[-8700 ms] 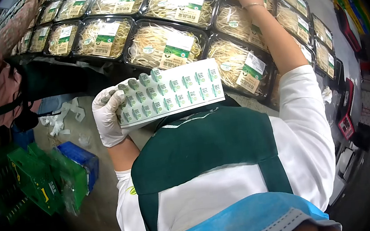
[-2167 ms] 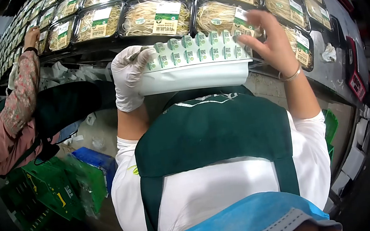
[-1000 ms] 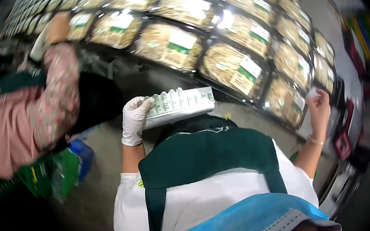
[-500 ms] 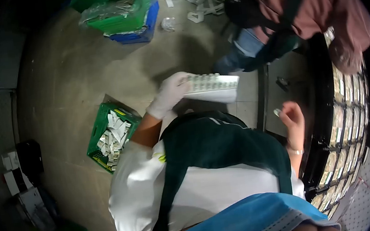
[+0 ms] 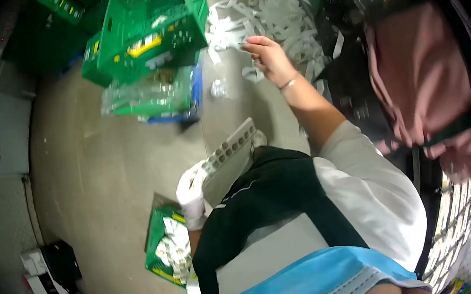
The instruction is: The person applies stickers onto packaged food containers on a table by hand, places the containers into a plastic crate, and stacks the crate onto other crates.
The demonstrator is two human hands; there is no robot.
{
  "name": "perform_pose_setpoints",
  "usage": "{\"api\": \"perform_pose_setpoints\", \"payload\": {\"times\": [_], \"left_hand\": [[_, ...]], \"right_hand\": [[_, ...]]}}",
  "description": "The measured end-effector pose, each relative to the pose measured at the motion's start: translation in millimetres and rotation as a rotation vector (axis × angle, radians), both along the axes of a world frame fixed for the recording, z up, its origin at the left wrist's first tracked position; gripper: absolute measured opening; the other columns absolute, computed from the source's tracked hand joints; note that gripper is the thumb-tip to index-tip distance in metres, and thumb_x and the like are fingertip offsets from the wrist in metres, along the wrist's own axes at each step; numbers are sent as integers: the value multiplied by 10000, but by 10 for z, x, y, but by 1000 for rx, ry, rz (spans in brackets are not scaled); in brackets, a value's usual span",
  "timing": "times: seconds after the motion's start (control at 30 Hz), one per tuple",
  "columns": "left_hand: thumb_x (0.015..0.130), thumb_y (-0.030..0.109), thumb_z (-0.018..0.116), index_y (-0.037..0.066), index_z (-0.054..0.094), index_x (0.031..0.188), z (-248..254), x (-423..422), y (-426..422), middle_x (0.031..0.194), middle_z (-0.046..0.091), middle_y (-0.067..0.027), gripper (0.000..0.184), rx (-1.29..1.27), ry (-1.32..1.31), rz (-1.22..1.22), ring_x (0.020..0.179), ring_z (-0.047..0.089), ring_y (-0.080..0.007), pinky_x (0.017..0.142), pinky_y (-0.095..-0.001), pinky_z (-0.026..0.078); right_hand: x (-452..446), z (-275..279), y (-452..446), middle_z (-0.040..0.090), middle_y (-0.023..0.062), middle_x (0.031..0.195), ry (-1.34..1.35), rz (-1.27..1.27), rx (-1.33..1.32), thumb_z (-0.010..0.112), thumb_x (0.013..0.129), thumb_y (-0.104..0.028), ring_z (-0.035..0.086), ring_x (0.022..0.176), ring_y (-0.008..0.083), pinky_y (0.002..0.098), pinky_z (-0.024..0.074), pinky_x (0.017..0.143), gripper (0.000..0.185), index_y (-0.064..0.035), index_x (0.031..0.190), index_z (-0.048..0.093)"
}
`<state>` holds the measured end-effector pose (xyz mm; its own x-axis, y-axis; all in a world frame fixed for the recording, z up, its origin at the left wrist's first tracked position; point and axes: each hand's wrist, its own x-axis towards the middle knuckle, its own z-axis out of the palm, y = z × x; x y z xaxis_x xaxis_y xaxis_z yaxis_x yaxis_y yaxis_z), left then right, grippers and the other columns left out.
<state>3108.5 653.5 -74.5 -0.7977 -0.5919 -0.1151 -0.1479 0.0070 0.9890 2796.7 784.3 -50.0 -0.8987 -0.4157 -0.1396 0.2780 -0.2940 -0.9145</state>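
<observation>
My left hand (image 5: 190,195), in a white glove, is closed around the edge of a flat white label sheet (image 5: 230,153) with rows of small grey-green marks. It holds the sheet tilted in front of my dark green apron (image 5: 274,171). My bare right hand (image 5: 272,63) is stretched forward and up, over the floor near a pile of white paper strips (image 5: 290,20). Its fingers are pinched together; whether something small is between them cannot be made out. Below my left hand stands a green crate (image 5: 155,239) holding crumpled white strips.
Stacked green crates (image 5: 146,43) stand ahead, above a blue crate (image 5: 198,93) and clear plastic wrapping. A crumpled clear piece (image 5: 219,88) lies on the floor. A person in a pink top (image 5: 420,71) bends at my right, beside black racks with packs (image 5: 451,226). White boxes (image 5: 44,288) sit left.
My right hand has swung from low on the right to far forward. The label sheet has tilted and moved lower left with my left hand. My view has turned towards the stacked crates.
</observation>
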Motion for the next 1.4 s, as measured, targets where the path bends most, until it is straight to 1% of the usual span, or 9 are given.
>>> {"api": "perform_pose_setpoints", "payload": {"times": [0.2,0.37,0.47,0.53,0.73,1.0,1.07,1.27,1.4], "left_hand": [[813,56,536,-43,557,1017,229,-1365,-568,995,593,-104,228,37,99,7,872,546,-139,803,-243,408],[796,57,560,-57,564,1002,369,-2531,-838,961,601,-116,235,127,118,-68,845,557,-145,797,-254,419],[812,113,570,-45,535,1055,340,-3331,-1035,956,595,-98,292,293,104,-318,821,555,-121,758,-246,439],[823,104,553,-40,521,1080,164,-3927,-1162,965,593,-95,297,92,138,-520,818,558,-130,753,-245,442],[827,91,543,-42,530,1039,321,-5448,-959,942,591,-84,251,220,60,-635,796,554,-125,729,-240,441],[824,86,537,-6,554,969,-170,-7178,-132,879,597,-60,172,-63,2,-821,753,551,-109,691,-233,443],[818,81,537,-1,564,955,-87,-7508,415,875,600,-56,162,187,-5,-799,751,553,-102,682,-225,441],[797,58,571,-25,570,949,89,-8434,1648,882,603,-68,173,176,-57,-1004,744,562,-118,710,-240,450],[798,32,546,-45,555,991,135,-8854,2185,923,606,-90,208,267,-168,-1185,786,582,-141,742,-237,453]], "right_hand": [[-1710,262,-688,539,-28,692,-103,-105,-313,622,732,-65,441,525,33,171,297,411,196,-80,897,518],[-2529,319,-699,545,-29,705,-156,-171,-198,603,740,-51,436,540,32,173,291,407,164,-86,874,516],[-2987,337,-376,519,-32,682,-140,-255,-205,611,738,-55,413,491,34,168,287,401,169,-84,874,516],[-3262,340,14,510,-39,670,-116,-373,-227,620,739,-59,403,480,28,169,288,404,174,-87,879,521],[-3558,96,1243,495,-54,646,-97,-693,-258,596,766,-68,376,462,12,157,260,391,143,-100,890,531],[-3991,-481,2621,501,-31,638,-285,-885,-290,615,730,-58,361,442,39,187,253,397,221,-57,930,521],[-4173,-247,2851,515,-22,663,-244,-843,-192,622,720,-63,373,479,42,190,258,413,233,-56,927,516],[-4228,-215,3464,528,-22,715,-103,-940,-163,625,727,-77,395,530,31,169,271,431,273,-48,969,502],[-3958,-113,3790,518,-18,710,-12,-1144,-205,600,746,-47,370,480,22,150,267,412,505,-40,1196,371]]}}
